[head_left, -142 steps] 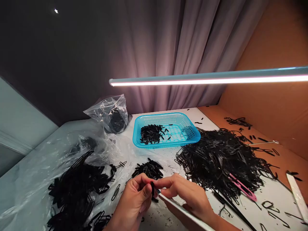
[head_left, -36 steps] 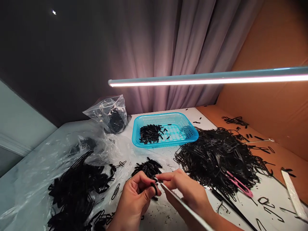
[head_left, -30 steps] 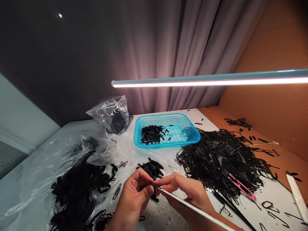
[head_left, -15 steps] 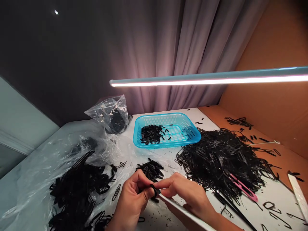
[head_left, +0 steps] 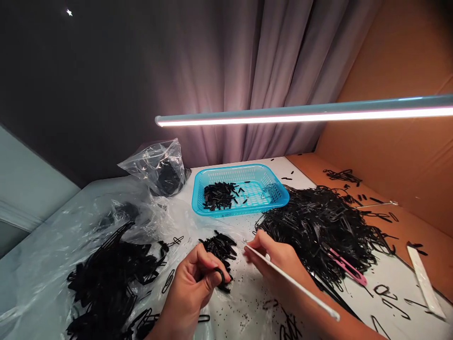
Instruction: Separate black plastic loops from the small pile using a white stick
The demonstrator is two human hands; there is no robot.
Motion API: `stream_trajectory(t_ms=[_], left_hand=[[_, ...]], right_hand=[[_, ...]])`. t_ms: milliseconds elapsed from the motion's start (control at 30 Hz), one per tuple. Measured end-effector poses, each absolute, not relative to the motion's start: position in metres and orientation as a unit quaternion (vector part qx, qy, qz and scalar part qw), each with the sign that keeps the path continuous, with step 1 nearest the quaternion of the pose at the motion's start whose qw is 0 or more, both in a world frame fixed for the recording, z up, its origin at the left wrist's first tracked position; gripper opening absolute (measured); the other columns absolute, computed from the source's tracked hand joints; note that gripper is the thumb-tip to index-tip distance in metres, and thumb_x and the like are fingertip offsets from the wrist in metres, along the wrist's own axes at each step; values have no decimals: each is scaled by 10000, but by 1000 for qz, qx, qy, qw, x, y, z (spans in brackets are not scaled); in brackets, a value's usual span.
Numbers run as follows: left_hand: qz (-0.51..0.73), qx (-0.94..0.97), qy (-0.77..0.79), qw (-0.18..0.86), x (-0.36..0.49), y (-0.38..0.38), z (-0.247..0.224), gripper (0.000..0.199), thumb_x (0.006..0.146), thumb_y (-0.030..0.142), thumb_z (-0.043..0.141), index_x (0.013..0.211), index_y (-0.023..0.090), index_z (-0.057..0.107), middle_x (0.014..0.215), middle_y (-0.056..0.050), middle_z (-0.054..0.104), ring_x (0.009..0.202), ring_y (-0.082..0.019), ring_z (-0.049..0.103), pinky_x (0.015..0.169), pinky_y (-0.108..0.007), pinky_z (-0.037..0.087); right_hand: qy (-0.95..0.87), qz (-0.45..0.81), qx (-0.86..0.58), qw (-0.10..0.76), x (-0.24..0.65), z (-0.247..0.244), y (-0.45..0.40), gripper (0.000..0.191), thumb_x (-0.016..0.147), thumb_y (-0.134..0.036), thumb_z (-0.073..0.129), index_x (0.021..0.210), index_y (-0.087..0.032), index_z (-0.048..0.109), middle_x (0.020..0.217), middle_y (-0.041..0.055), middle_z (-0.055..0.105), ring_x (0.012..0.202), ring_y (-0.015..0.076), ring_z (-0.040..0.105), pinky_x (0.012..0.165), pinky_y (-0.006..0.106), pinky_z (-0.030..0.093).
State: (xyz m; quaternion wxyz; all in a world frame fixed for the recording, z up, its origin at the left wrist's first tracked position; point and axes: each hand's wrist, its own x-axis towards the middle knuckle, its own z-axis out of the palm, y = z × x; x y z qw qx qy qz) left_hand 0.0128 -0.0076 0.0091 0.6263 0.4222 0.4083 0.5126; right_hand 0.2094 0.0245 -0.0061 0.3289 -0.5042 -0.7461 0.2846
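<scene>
Between the thumb and forefinger of my left hand [head_left: 193,278] is a small, bent black strip [head_left: 220,274] that looks like rubber. My right hand [head_left: 274,257] grips a slim white stick [head_left: 297,285], whose far end points toward the left hand, apart from the strip. Just beyond the left hand lies a small heap of short black pieces [head_left: 219,248]. To the left spreads a pile of black loops [head_left: 109,278] on clear plastic. A larger tangle of black loops [head_left: 318,222] lies beyond my right hand.
A blue basket [head_left: 240,213] with short black pieces stands at the back. Left of it sits a clear bag [head_left: 166,174] with black contents. Pink-handled tool [head_left: 348,267] and white strip [head_left: 424,283] lie at right. A lit tube lamp [head_left: 283,117] hangs above.
My right hand has drawn away from the left, taking the white stick's tip off the black strip. My left hand keeps its pinch. The view has shifted slightly.
</scene>
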Motion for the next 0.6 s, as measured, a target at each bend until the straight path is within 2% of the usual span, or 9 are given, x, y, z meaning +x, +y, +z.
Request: stream_trajectory(t_ms=[67,133,200,267,333,367,467,533,600], left_hand=[[500,439,400,630,10,-6,7,238,805,255,675,739,187,457,730,-3,626,656,-85,482,530,-175,295],[488,449,397,635,8,-6,7,234,815,271,663,753,188,454,734,-1,610,612,-70,438,501,-176,263],[476,440,401,647,7,-7,8,174,835,275,635,815,193,483,775,13,584,511,-33,335,455,-186,201],[474,406,398,672,7,-8,11,104,856,250,593,908,205,516,801,34,539,445,-5,216,431,-201,149],[482,354,388,701,7,-8,12,79,885,273,529,900,196,525,761,45,486,432,-4,173,428,-206,145],[491,328,383,710,7,-8,12,148,903,311,492,836,181,513,712,47,456,433,-11,169,427,-206,147],[511,280,400,708,7,-6,8,372,928,434,427,667,169,423,508,66,310,424,-41,139,413,-208,142],[504,285,433,691,7,-5,6,307,913,440,471,752,180,500,437,85,265,407,-49,139,400,-204,128],[484,313,463,673,7,-4,5,242,892,420,523,996,204,557,526,64,468,398,-37,191,390,-200,101]], right_hand=[[-738,321,-512,301,213,-2,26,248,959,-389,445,807,-198,493,536,-44,519,450,92,405,441,218,267],[-741,322,-502,308,214,1,26,255,949,-398,462,795,-198,494,497,-54,441,438,91,335,430,225,218],[-752,290,-487,335,214,1,26,231,929,-367,501,780,-191,515,567,-31,476,508,101,397,472,221,277],[-765,256,-462,369,214,-1,28,215,914,-300,517,742,-173,518,778,24,575,677,118,516,594,226,383],[-783,262,-425,372,213,-7,31,185,915,-254,510,757,-160,531,954,53,606,796,124,567,692,230,427],[-794,271,-410,357,212,-10,32,164,924,-244,497,792,-159,545,964,48,619,791,116,580,694,221,436],[-832,264,-382,302,207,-24,36,118,923,-250,510,882,-166,582,832,12,654,721,119,593,660,218,440],[-848,238,-375,288,203,-33,38,122,891,-232,549,794,-166,580,824,23,664,775,162,587,715,266,430],[-857,214,-377,277,199,-40,38,157,904,-180,511,759,-165,569,817,42,658,813,195,557,743,308,403]])
